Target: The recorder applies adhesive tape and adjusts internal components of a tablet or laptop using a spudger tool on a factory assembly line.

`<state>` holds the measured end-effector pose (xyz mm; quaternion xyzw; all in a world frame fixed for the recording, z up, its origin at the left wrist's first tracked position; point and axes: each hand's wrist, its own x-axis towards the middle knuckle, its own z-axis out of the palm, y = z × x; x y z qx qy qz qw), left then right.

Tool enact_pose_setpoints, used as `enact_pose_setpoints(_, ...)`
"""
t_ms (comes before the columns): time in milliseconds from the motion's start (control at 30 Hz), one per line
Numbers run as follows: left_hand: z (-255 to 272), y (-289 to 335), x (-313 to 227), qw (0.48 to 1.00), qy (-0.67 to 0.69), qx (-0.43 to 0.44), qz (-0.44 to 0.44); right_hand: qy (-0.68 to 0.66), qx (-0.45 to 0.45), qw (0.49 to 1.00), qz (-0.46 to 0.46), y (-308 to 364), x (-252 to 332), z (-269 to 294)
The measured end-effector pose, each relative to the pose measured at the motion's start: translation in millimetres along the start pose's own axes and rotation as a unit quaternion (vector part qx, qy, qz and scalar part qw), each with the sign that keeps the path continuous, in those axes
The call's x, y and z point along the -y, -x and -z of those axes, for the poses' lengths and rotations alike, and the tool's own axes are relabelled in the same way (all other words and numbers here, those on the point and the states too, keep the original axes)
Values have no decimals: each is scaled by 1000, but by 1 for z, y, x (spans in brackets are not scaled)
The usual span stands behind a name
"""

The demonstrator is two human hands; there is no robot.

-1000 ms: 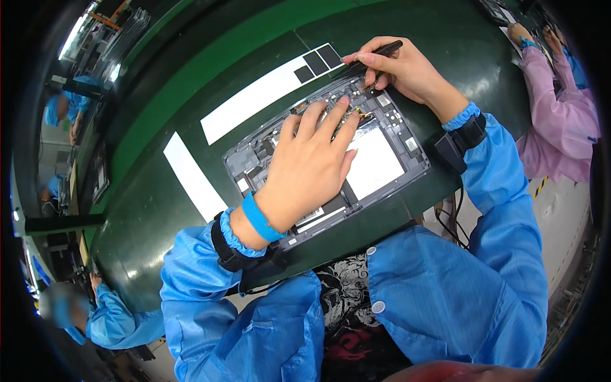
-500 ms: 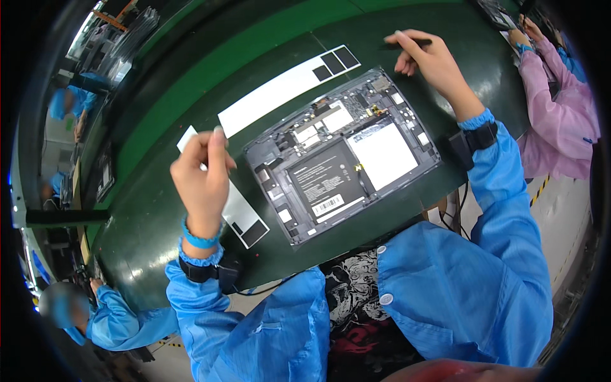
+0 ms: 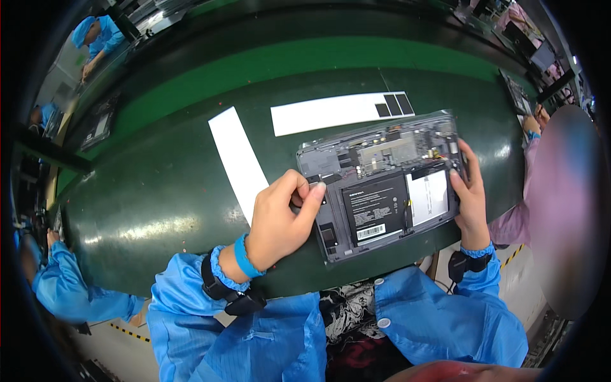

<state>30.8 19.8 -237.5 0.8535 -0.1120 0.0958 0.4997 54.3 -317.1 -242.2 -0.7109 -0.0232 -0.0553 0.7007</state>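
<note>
An opened laptop base point(image 3: 331, 169) is in front of me, its inner parts facing up and its right side tilted. It carries a black battery point(image 3: 374, 210) with a label, a bright pale panel point(image 3: 429, 196) and a circuit board point(image 3: 394, 153) along the far side. My right hand point(image 3: 470, 194) grips the right edge, thumb on top. My left hand point(image 3: 283, 216) is at the left edge, thumb and forefinger pinched over a dark patch there. What lies between those fingertips is hidden. A black pad point(image 3: 328, 235) shows just nearer than them.
A white strip point(image 3: 337, 113) with several black pads lies beyond the laptop. Another white strip point(image 3: 238, 159) slants at the left, partly behind my left hand. The green table point(image 3: 146, 184) extends leftward. Co-workers sit left and right; another laptop base point(image 3: 519, 92) is at the far right.
My right hand has come down from above the far right corner onto the right edge. My left hand has moved from over the left strip to the laptop's left edge. The laptop has turned and tilted.
</note>
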Motion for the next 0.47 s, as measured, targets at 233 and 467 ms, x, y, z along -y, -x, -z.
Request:
enact_pose_setpoints(233, 3, -19, 16, 978, 143, -113, -103, -114, -2, 993, 28, -139, 43, -23)
enact_pose_setpoints(467, 27, -10, 22, 990, -79, -1, -113, -186, 53, 981, -33, -336, -18, -111)
